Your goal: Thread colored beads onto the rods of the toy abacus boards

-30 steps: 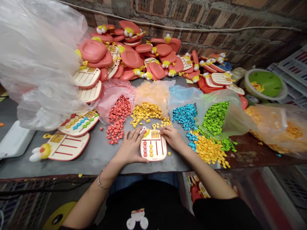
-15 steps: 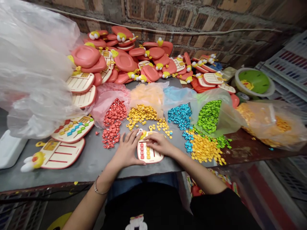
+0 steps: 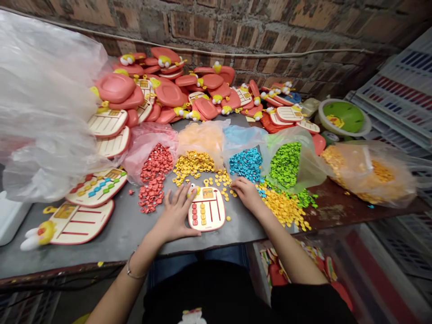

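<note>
A small cream toy abacus board (image 3: 207, 210) with a red rim lies on the grey table in front of me; its two left rods carry red and yellow beads. My left hand (image 3: 175, 213) rests flat beside the board's left edge, fingers spread, steadying it. My right hand (image 3: 246, 192) sits just right of the board's top corner, fingers curled down among loose yellow beads (image 3: 224, 179); what they pinch is too small to see. Piles of red beads (image 3: 153, 173), yellow beads (image 3: 192, 163), blue beads (image 3: 246, 163) and green beads (image 3: 286, 164) spill from plastic bags behind the board.
A heap of red-backed abacus boards (image 3: 189, 92) lies against the brick wall. Two boards (image 3: 96, 186) lie at left, one beaded. A big clear plastic bag (image 3: 43, 108) bulges at left. A bag of orange beads (image 3: 371, 173) and a green bowl (image 3: 344, 117) are at right.
My right hand has moved off the top of the board to its right side, onto the loose beads. The left hand stays beside the board. The view has shifted slightly.
</note>
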`<state>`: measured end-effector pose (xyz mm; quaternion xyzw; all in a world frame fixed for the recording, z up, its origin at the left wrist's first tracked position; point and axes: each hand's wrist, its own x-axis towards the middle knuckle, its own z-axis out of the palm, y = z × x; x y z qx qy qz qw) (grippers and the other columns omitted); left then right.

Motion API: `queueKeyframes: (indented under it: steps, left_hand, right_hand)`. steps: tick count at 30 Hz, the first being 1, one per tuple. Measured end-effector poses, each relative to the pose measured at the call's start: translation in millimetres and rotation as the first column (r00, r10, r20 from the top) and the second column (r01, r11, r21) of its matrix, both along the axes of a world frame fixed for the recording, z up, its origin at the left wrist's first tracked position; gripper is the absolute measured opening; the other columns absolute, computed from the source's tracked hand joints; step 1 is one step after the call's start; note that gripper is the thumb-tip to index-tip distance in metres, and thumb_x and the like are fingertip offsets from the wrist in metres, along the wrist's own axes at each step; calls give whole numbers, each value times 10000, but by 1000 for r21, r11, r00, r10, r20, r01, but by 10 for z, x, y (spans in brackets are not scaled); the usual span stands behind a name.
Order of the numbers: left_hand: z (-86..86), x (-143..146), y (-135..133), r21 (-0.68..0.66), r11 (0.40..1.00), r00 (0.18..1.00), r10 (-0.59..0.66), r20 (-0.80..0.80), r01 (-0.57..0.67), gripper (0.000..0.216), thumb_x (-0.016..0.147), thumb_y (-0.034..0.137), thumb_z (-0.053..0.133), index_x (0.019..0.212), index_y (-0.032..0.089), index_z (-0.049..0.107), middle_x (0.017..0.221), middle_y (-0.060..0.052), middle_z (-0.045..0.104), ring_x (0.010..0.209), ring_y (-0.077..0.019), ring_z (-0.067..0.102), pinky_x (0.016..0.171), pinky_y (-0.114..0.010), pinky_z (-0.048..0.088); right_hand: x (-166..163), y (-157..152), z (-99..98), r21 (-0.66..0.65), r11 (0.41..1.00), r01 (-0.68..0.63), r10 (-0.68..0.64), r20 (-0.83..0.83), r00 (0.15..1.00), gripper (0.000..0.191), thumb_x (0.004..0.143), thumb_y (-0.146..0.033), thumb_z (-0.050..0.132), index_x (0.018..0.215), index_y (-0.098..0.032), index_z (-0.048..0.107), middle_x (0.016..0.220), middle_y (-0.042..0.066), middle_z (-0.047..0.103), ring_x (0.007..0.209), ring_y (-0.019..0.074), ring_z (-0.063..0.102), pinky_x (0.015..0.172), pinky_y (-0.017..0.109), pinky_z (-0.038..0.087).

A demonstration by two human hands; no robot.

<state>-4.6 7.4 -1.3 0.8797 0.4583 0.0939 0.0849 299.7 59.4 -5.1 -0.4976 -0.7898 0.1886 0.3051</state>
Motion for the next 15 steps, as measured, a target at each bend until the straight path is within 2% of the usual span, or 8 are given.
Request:
queueKeyframes:
  steps: [2, 5, 9, 12, 15]
  left_hand:
    - [65, 47, -12, 13, 1000, 1000, -16, -14, 16, 1236, 593, 834, 617, 1537, 173, 171, 1591, -192, 130, 1450, -397, 102, 1119, -595, -42]
    - [159, 152, -10, 29, 999, 999, -40, -29, 41, 1163, 624, 794, 637, 1527, 189, 223, 1594, -176, 134, 1450, -396, 107, 1123, -588, -54]
    - [189, 294, 32, 17, 998, 997, -66, -32, 66, 1139, 616, 786, 653, 1512, 191, 277, 1592, -173, 148, 1446, -400, 117, 1128, -581, -61]
    - [135, 342, 59, -19, 997, 996, -79, -29, 79, 1146, 615, 782, 659, 1518, 198, 262, 1594, -167, 145, 1441, -412, 124, 1119, -600, -58]
    - [66, 338, 67, -75, 994, 996, -84, -37, 81, 1153, 625, 787, 646, 1526, 197, 235, 1588, -160, 178, 1437, -410, 139, 1112, -613, -46]
  right_hand:
    - [-44, -44, 27, -4, 998, 55, -55, -128, 990, 137, 886, -167, 557, 823, -212, 671, 887, 60, 626, 857, 204, 605, 758, 330, 504]
    - [-99, -64, 37, -91, 990, 107, -129, -292, 948, 92, 866, -240, 607, 795, -209, 656, 887, 54, 614, 857, 198, 598, 703, 307, 507]
    - [-196, -1, -47, -173, 983, 60, -135, -457, 879, 157, 813, -327, 675, 723, -203, 641, 853, 48, 627, 862, 199, 603, 745, 323, 506]
    - [-322, 60, -116, -194, 981, 4, -105, -512, 852, 180, 798, -339, 691, 703, -198, 633, 846, 47, 640, 871, 202, 613, 800, 348, 498]
    - [-475, 103, -143, -183, 983, -13, -73, -454, 888, 174, 807, -294, 683, 685, -189, 617, 822, 44, 627, 834, 195, 604, 774, 337, 490]
